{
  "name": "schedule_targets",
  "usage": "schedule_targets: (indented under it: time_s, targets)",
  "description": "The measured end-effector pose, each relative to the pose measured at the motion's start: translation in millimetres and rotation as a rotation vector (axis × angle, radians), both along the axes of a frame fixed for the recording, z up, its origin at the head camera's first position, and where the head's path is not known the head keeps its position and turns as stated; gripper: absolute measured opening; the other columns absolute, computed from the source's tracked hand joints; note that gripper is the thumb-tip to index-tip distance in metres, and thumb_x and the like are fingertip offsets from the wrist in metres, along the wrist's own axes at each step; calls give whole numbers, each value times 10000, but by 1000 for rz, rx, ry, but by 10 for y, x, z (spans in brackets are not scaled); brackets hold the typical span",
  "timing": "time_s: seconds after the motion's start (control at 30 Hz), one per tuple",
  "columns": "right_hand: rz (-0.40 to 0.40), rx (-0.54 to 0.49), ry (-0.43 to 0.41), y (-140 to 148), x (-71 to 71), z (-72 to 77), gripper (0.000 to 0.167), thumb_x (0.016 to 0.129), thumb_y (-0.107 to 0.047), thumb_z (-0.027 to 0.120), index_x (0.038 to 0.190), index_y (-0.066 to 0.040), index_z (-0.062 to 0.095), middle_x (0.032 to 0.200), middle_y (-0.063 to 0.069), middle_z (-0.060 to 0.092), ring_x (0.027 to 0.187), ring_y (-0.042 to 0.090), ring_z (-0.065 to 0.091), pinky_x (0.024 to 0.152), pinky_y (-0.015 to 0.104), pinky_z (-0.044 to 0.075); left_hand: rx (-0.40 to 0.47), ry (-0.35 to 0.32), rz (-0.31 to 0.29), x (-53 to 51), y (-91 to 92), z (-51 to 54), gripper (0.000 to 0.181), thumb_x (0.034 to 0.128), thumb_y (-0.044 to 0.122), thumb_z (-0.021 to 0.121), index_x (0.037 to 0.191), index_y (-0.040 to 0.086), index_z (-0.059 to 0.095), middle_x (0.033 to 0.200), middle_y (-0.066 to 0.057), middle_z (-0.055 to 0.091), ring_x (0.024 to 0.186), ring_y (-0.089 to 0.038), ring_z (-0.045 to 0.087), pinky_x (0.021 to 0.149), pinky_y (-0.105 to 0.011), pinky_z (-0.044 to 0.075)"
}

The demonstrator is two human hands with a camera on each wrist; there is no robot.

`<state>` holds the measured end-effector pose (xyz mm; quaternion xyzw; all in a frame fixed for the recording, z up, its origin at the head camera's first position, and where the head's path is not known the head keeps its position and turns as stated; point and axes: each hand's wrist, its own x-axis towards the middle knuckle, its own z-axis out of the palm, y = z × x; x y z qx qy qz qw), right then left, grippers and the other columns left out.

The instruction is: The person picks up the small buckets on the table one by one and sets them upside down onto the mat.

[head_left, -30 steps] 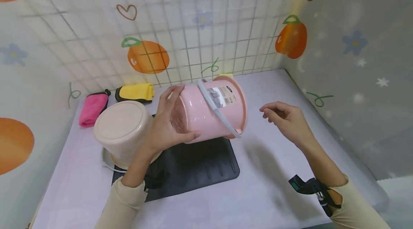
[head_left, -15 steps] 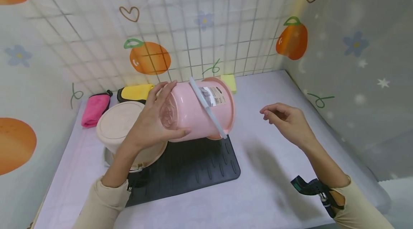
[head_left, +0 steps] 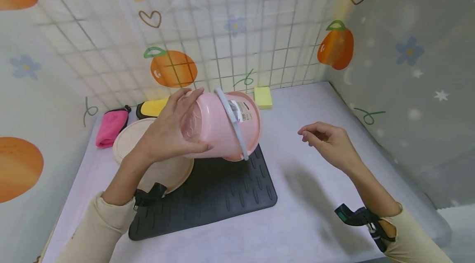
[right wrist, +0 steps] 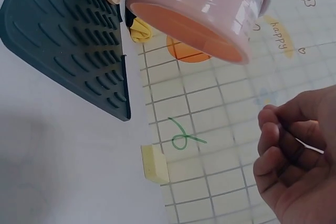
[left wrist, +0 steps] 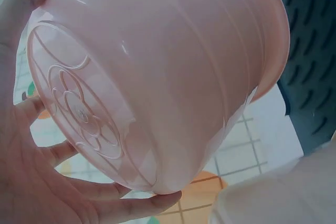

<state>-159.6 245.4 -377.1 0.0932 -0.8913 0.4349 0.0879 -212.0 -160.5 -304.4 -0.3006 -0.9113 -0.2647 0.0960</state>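
Observation:
My left hand point(head_left: 163, 133) grips a pink bucket point(head_left: 217, 125) by its base end, with the thumb on the near side and the fingers spread over the far side. The bucket lies tipped on its side in the air, its mouth facing right and its pale blue handle point(head_left: 233, 125) hanging across the body. In the left wrist view its flower-moulded bottom point(left wrist: 81, 108) faces the palm. Partly behind my left forearm, a cream bucket point(head_left: 125, 138) stands upside down on a dark ribbed mat point(head_left: 211, 199). My right hand point(head_left: 328, 141) hovers right of the pink bucket, fingers loosely bent, holding nothing.
A yellow sponge point(head_left: 263, 98) lies at the table's back edge. Back left are a folded pink cloth point(head_left: 112, 127) and a yellow cloth point(head_left: 152, 109), partly hidden. A printed curtain over a wire grid point(head_left: 256, 36) closes off the back.
My left hand has carried the pink bucket leftward, over the mat and nearer the cream bucket. The sponge behind it has come into full view. My right hand has stayed nearly still.

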Motion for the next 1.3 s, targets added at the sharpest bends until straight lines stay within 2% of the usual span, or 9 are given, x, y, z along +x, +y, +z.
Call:
schedule_targets:
  time_s: [0.3,0.43,0.53,0.9,1.03,1.3]
  targets:
    - [-3,16,-12,34,-9,-26,174,1016,-226,604,1086,-136,736,923,25,707,812,190,624,658,265,514,-89,-65,3,-81,-7,19,1119,657,595,850,1573,417,233,1597,-57,223,1376,-325,342,943,-606,475]
    - [5,11,-13,38,-10,-45,167,1015,-218,606,1081,-138,737,917,25,706,806,187,619,653,263,510,-163,-47,-9,-126,32,-9,1093,669,636,812,1574,386,252,1574,-68,261,1354,-328,354,936,-608,472]
    - [0,13,-21,38,-7,-54,164,1013,-214,609,1079,-138,738,921,35,708,806,186,619,653,265,510,-233,-41,-5,-153,58,-33,1072,680,659,782,1574,375,265,1569,-70,266,1322,-359,368,893,-608,489]
    - [20,4,-28,27,-16,-100,156,1011,-186,609,1087,-132,734,920,7,705,809,194,633,653,269,519,-429,-106,5,-154,186,-31,1067,690,775,688,1576,473,176,1643,-27,170,1286,-458,397,762,-648,514]
    - [18,11,-42,21,-21,-130,161,1010,-190,612,1090,-126,735,920,6,707,816,194,634,652,277,518,-461,-106,0,-162,225,-35,1059,697,764,683,1580,455,187,1642,-42,173,1269,-486,400,755,-674,503]
    - [25,17,-40,0,-34,-167,144,1005,-173,616,1077,-140,737,916,18,707,802,199,639,632,275,520,-494,-113,4,-247,287,-103,1068,694,740,696,1587,426,201,1637,-82,188,1254,-547,397,780,-678,496]
